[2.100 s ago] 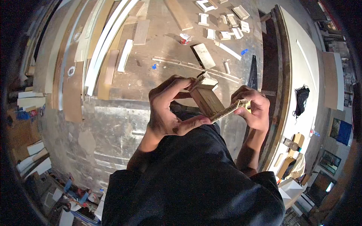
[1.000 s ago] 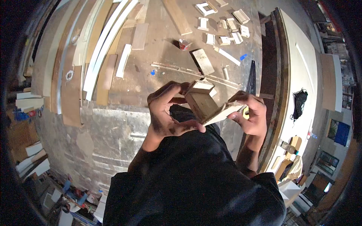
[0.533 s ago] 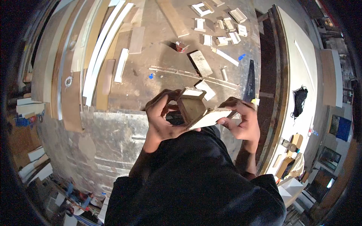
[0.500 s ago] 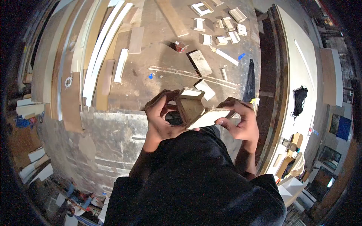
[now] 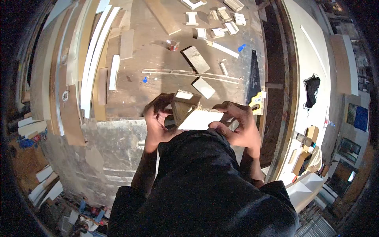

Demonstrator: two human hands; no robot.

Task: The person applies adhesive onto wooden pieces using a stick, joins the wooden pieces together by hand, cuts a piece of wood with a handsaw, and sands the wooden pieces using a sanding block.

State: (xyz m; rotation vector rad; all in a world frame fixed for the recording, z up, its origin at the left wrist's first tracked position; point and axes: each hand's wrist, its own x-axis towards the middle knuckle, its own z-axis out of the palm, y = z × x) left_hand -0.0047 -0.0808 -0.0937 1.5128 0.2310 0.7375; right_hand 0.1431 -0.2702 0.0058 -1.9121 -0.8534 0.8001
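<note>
Close in front of my body I hold a small wooden box-like piece (image 5: 180,107) with both hands. My left hand (image 5: 154,123) is closed around its left side, with the fingers partly behind it. The thumb and fingers of my right hand (image 5: 240,125) pinch the right end of its white-faced panel (image 5: 200,119), which faces up toward me. Rough, splintery wood shows along the panel's far edge. Just beyond the piece, a small flat wooden block (image 5: 203,87) lies on the worktable (image 5: 130,93), with a longer wooden block (image 5: 196,59) behind it.
A handsaw (image 5: 254,79) with a yellow handle lies at the table's right edge. Thin wooden strips (image 5: 189,75) cross the table, near a red-and-white cup (image 5: 172,45). Several small wooden assemblies (image 5: 224,14) sit farther back. Long boards (image 5: 75,51) line the left side.
The box-like piece has tilted, showing more of its white face and less of its inside. Both hands keep their hold. The camera view has shifted, moving the table items left and up.
</note>
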